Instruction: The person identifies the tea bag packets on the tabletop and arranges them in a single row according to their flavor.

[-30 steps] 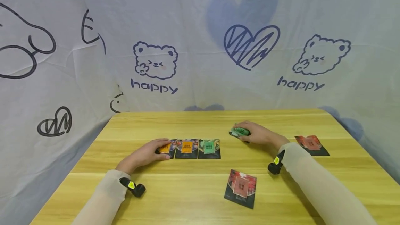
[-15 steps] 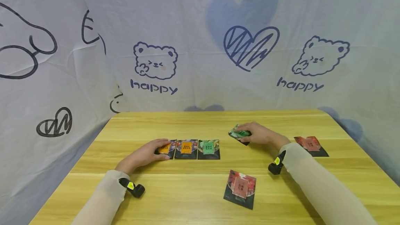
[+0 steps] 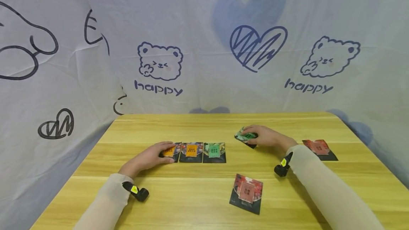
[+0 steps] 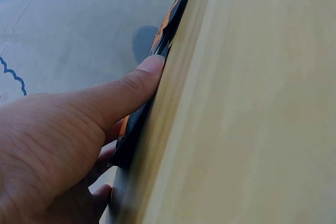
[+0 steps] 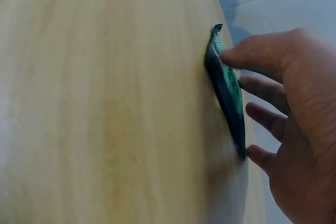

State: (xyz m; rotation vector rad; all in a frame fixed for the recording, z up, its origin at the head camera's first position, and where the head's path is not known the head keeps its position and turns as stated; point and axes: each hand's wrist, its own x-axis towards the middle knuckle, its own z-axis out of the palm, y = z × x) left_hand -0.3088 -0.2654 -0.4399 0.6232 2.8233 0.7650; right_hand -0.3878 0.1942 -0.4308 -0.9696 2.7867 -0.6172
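My left hand rests over the left end of a row of flat printed packets. Its thumb lies at the near edge of an orange-labelled packet, while the fingers cover that packet's left part. Beside it lie another orange-labelled packet and a green-labelled packet, edge to edge. Further back and to the right, my right hand holds a second green-labelled packet between thumb and fingers. In the right wrist view, this packet looks slightly bent, with the thumb on its printed face; some fingertips are hidden behind it.
A red-labelled packet lies askew near the front of the wooden table. Another red-labelled packet is to the right, partly behind the right sleeve. A printed white cloth hangs behind the table.
My right hand and its green-labelled packet have shifted slightly toward the near side, and more of the packet's face shows. The left hand and the packets in the row stay in place.
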